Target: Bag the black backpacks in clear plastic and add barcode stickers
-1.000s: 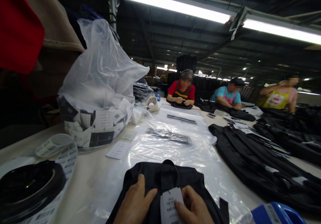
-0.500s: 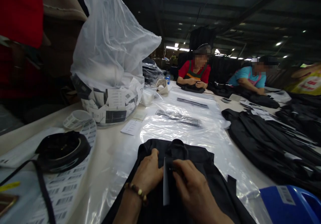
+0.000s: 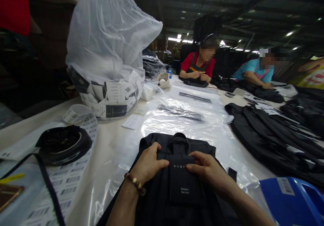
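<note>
A black backpack (image 3: 152, 199) lies on the table before me, its loop handle (image 3: 179, 141) at the far end. On it is a black hang tag (image 3: 182, 185) with pale lettering, its printed face toward me. My right hand (image 3: 206, 167) pinches the tag's upper right edge, thumb on the face and fingertips at the top corner. At the left edge of the tag rests the thumb of my left hand (image 3: 149, 162). That hand's index finger is apart from the thumb, over the backpack; its other fingers are mostly hidden.
Clear plastic bags (image 3: 162, 124) cover the table's middle. A translucent sack of paper tags (image 3: 111, 91), a black tape roll (image 3: 64, 143) and barcode stickers (image 3: 58, 185) are leftward. Black bags (image 3: 263, 131) and a blue container (image 3: 286, 199) lie rightward. Co-workers (image 3: 196, 67) sit opposite.
The hang tag has turned from edge-on to lying with its printed face toward me. My right hand has shifted to its upper right edge; my left hand stays beside it.
</note>
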The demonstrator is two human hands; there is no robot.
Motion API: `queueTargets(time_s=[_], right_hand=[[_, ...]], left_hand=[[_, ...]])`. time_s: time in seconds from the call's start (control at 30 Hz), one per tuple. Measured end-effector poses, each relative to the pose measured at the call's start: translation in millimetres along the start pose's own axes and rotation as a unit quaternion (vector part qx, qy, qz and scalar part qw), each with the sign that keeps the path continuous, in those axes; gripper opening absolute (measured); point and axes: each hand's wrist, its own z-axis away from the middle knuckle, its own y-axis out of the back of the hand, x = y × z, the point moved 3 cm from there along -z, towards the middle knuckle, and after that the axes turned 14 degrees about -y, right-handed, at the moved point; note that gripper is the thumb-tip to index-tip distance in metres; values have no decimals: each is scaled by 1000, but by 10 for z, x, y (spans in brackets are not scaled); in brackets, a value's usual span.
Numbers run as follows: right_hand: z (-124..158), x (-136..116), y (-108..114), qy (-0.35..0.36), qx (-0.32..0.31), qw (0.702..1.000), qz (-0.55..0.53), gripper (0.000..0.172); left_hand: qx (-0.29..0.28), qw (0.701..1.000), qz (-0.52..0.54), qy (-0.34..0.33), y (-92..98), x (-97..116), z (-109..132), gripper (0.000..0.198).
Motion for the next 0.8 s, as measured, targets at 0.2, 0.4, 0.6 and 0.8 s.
queueTargets(time_s=[0.2,0.4,0.6,0.8], right_hand=[[12,49,25,-8,14,996,89,15],[-126,173,-305,-42,41,993,102,16],[-32,219,-375,24,97,990,104,21],[1001,148,-65,279,289,849,343,25]], left_hand=[[44,970,229,65,-76,-114,-32,24],[12,995,97,26,-39,-76,-17,25],[-43,983,-176,-27,28,23,-19,36],[-67,977,-201,-27,53,-182,-125,55]])
